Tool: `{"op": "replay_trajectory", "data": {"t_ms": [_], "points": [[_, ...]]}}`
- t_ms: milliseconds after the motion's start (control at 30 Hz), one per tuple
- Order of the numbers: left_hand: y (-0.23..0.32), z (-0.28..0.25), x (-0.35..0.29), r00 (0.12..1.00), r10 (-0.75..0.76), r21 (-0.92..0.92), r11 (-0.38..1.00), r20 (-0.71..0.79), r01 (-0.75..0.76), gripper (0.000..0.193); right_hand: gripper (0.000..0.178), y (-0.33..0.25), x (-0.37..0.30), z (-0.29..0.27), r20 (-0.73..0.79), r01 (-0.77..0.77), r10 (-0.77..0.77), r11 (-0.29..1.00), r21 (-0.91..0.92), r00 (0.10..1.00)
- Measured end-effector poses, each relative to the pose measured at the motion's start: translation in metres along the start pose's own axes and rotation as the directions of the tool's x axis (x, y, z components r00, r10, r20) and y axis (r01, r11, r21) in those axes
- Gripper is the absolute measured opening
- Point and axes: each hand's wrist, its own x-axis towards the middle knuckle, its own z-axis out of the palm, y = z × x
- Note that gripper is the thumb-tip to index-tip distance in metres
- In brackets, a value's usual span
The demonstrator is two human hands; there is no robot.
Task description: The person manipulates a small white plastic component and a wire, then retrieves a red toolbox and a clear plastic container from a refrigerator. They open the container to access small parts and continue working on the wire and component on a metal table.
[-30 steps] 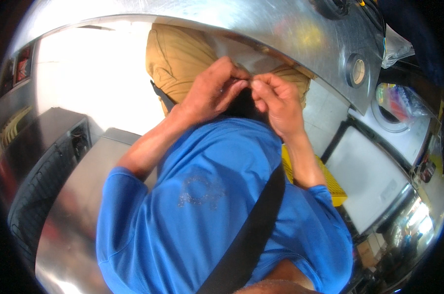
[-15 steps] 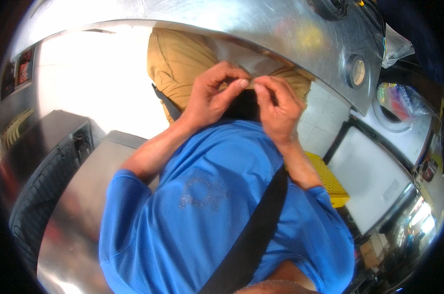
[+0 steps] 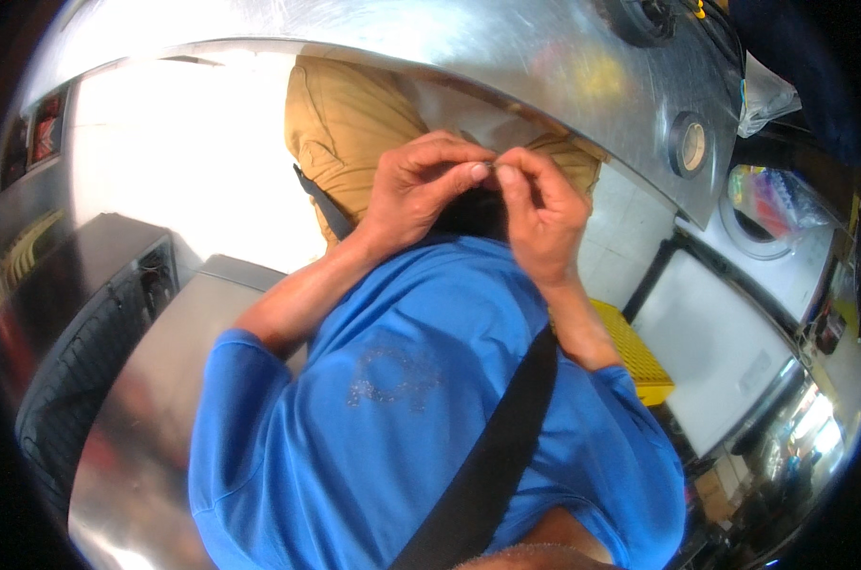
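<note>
My left hand [image 3: 416,190] and my right hand [image 3: 542,209] meet above my lap, fingertips almost touching. Each pinches with thumb and forefinger. Between the tips is a tiny dark thing [image 3: 490,165], too small to name. The tan trousers [image 3: 331,123] lie beyond my hands, and the front of my blue shirt [image 3: 402,332] is below them. Neither hand touches the metal table [image 3: 430,38] in front of me.
A roll of tape [image 3: 691,144] lies on the table's right part, with a dark coiled thing [image 3: 644,19] behind it. On the right are a yellow crate [image 3: 630,351], a white panel [image 3: 710,332] and a white washing machine [image 3: 763,228]. Metal appliances [image 3: 155,380] stand at left.
Both hands have shifted slightly downward in the picture, still pinched together. The left fingers have straightened a little towards the right ones.
</note>
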Motion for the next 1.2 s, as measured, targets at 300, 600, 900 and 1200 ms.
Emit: {"op": "replay_trajectory", "data": {"t_ms": [300,600,900,1200], "points": [[0.0029,-0.0021,-0.0017,1.0,-0.001,0.009,1.0,0.004,0.001,0.015,0.012,-0.0044,0.0013,-0.0011,0.051,-0.081,0.077,0.994,0.077,0.996],[0.005,-0.0043,0.0004,0.998,0.064,0.107,0.992,0.019,-0.065,0.015,0.016,-0.0052,0.0011,-0.0039,0.143,-0.233,0.203,0.943,0.239,0.969],[0.0041,-0.0054,-0.0007,0.992,0.122,0.157,0.98,0.022,-0.124,0.015,0.016,-0.005,0.0014,-0.0051,0.19,-0.299,0.25,0.903,0.308,0.949],[0.0049,-0.0072,-0.0007,0.989,0.136,0.183,0.973,0.051,-0.143,0.015,0.017,-0.0064,0.0017,-0.0065,0.216,-0.305,0.241,0.886,0.349,0.946]]}}
